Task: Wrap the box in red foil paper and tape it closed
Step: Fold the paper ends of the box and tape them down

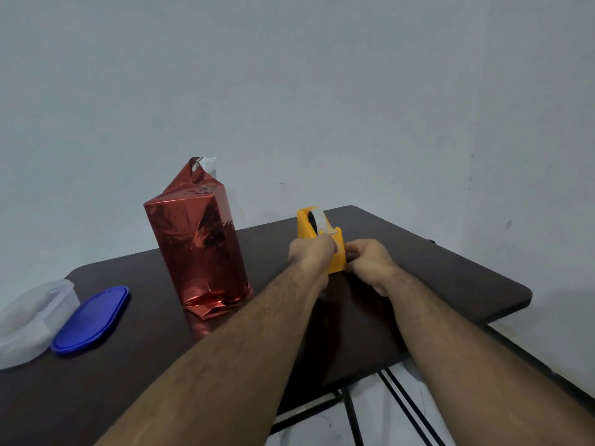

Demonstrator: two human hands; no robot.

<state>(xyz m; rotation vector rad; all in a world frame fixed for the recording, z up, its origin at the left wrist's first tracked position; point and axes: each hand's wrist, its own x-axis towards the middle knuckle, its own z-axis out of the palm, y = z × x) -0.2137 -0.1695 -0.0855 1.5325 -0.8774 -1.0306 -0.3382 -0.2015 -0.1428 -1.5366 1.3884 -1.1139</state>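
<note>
Tape step now. My left hand (310, 252) & right hand (367, 262) both grip the yellow plastic tape holder (322, 235) near the counter's (434, 278) far edge. The tall box in shiny red foil paper (196, 246) stands just left, top flap loose. Next: pull a strip w/ care, tear it clean.

**A dark folding table against a pale wall**

A plain, pale grey-blue wall (322, 91) fills the upper part of the view, beyond the hands, marked by a few small dark specks to their right. A dark brown table (434, 278) with rounded corners lies under and around the hands, its surface glossy enough to carry faint reflections. Below the hands, under the table's near edge, black metal legs (351, 416) cross over a white floor (402, 423). The light is soft and even, and it throws a dim shadow on the wall to the right of the table.
</note>
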